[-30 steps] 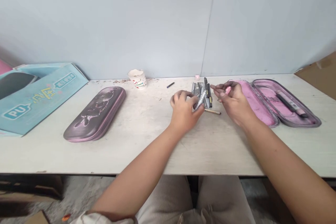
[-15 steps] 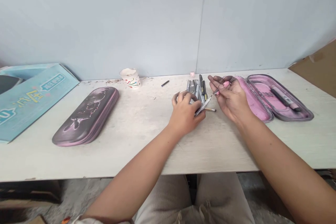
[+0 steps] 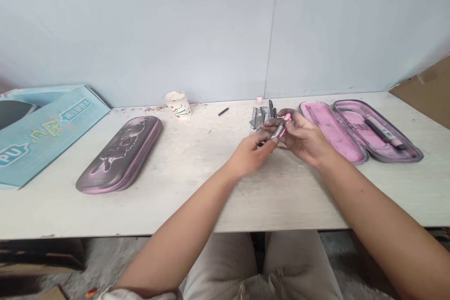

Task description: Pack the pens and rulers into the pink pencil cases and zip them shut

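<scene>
Rulers (image 3: 258, 115) lie just beyond the left hand (image 3: 253, 152), partly hidden. A closed pencil case (image 3: 119, 154) and paper cup (image 3: 177, 104) sit leftward; an open pencil case (image 3: 330, 136) holding a marker (image 3: 381, 132) lies rightward. The blue box (image 3: 75, 129) reads "PU". Above the tabletop (image 3: 190, 201), the left and right hand (image 3: 305, 137) grips both pinch a pink-ended pen (image 3: 280, 129).
</scene>
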### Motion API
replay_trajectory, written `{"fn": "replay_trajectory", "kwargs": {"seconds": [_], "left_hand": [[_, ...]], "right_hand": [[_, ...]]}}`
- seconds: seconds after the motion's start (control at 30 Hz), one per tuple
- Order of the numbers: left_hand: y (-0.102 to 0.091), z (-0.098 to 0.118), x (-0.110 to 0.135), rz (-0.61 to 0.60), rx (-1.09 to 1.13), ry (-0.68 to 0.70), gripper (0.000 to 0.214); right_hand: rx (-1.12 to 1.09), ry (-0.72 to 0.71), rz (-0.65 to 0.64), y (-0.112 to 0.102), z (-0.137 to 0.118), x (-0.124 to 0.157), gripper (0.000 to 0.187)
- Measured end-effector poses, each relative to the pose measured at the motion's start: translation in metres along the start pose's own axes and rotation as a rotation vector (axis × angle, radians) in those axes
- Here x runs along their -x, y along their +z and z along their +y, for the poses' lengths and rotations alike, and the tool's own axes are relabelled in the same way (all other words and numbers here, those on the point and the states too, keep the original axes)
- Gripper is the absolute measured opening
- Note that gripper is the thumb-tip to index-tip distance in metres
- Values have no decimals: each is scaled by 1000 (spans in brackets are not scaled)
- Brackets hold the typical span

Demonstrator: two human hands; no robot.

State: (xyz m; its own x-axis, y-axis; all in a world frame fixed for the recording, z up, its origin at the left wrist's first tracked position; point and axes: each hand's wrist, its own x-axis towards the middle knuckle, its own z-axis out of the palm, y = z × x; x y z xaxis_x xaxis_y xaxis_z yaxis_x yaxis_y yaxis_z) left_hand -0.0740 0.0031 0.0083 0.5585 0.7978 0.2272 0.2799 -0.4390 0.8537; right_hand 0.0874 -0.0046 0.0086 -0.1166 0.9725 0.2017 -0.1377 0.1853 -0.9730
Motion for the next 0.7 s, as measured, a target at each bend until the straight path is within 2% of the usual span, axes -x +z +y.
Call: {"fn": "replay_trajectory", "kwargs": {"seconds": [0.1,0.2,0.27,0.37,0.43,0.5,0.6,0.7], "left_hand": [[-1,8,3,-158,415,-71,37],[0,10,4,-218,567,-102,36],[3,7,2,-153,566,-145,33],[12,4,-4,40,641,-217,30],[21,8,-10,125,748,-255,30],[31,18,-17,158,812,-271,30],[49,37,-30,168,783,-275,32],[69,52,-49,141,638,-251,35]], "right_hand": [[-5,-3,-32,0,-5,5,23],[-76,15,-73,2,-7,6,26],[-134,18,-79,6,-6,3,26],[-168,-10,-7,13,0,-2,26],[-146,1,28,16,3,-5,29],[-120,12,38,16,3,-5,34],[-66,-33,93,3,-4,-1,40],[98,-144,227,-27,-15,6,42]]}}
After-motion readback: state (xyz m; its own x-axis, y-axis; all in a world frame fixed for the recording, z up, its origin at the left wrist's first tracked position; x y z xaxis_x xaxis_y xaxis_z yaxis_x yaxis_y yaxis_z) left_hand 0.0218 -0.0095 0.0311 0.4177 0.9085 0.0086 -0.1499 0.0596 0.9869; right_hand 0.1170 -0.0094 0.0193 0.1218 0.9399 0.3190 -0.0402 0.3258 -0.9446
